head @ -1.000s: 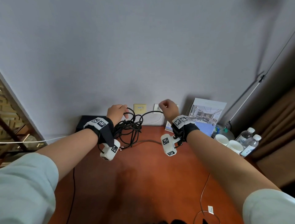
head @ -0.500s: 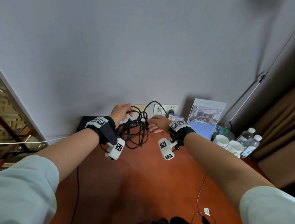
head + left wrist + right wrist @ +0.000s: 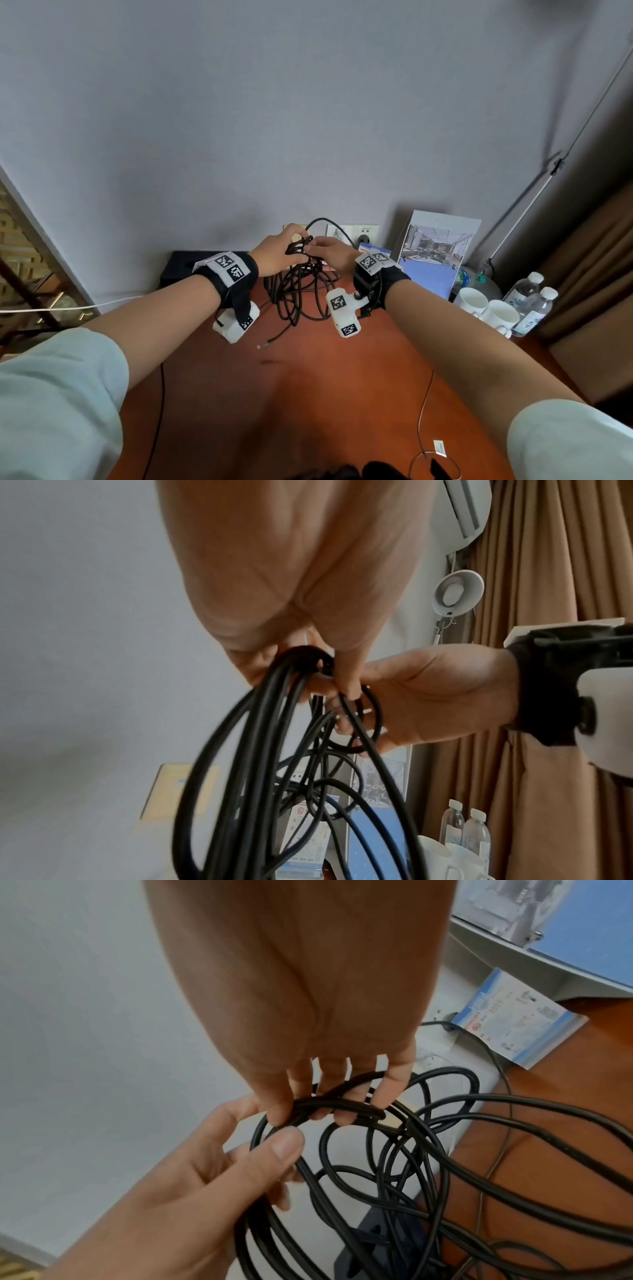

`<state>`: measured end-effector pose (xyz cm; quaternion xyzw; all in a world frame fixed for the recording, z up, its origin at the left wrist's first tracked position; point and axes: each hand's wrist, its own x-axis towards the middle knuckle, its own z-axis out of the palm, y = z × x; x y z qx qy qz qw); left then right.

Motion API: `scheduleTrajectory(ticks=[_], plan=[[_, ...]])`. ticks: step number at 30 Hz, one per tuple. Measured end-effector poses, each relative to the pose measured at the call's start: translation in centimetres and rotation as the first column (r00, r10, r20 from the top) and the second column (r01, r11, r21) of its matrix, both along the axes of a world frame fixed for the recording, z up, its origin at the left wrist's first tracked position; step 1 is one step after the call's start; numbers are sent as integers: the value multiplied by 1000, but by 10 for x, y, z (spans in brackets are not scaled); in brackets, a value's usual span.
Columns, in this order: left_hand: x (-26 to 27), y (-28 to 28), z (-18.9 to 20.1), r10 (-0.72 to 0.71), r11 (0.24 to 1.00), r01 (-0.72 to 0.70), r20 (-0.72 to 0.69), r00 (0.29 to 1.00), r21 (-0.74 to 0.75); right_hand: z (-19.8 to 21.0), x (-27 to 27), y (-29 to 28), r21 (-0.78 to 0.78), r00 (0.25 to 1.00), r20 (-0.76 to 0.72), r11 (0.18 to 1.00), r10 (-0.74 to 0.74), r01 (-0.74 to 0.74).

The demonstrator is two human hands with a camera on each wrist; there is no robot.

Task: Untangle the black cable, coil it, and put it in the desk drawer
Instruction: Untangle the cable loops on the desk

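The black cable [image 3: 298, 291] hangs as a tangled bundle of loops over the reddish desk [image 3: 274, 394], near the back wall. My left hand [image 3: 291, 245] grips the top of the bundle, with several strands gathered under its fingers [image 3: 260, 669]. My right hand [image 3: 315, 248] meets it from the right and pinches strands at the same spot, fingers [image 3: 342, 1112] curled over them. One loop [image 3: 325, 226] arches up above both hands. A free end with a plug [image 3: 270, 342] dangles just above the desk. No drawer shows in any view.
Two white mugs [image 3: 486, 305] and water bottles [image 3: 527, 298] stand at the back right, beside a leaning picture board [image 3: 438, 246]. Wall sockets [image 3: 363, 231] sit behind the hands and a black box [image 3: 191, 263] at the back left. A thin grey wire [image 3: 424, 411] crosses the front right.
My right hand let go of the strand it held out to the right and came left to the left hand. The bundle now hangs higher, with its plug end dangling.
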<state>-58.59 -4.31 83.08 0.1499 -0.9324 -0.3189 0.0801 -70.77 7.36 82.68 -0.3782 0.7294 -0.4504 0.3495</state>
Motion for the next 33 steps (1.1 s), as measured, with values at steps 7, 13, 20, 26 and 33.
scheduleTrajectory(ticks=[7,13,20,26,33], plan=[[-13,3,-6,167,958,-142,-87,982,248,1,-12,6,-120,987,-157,993,-26,7],[-14,-1,-6,390,886,-340,-112,914,314,0,-17,18,-173,977,-215,985,-15,-22],[-10,2,4,401,851,-331,-97,911,408,1,-23,21,-242,990,105,963,-95,118],[0,-5,6,529,737,-379,-129,838,560,7,-48,35,-258,704,690,854,-164,452],[-9,-9,-7,474,843,-406,-130,871,352,31,-30,19,69,985,-151,994,-79,90]])
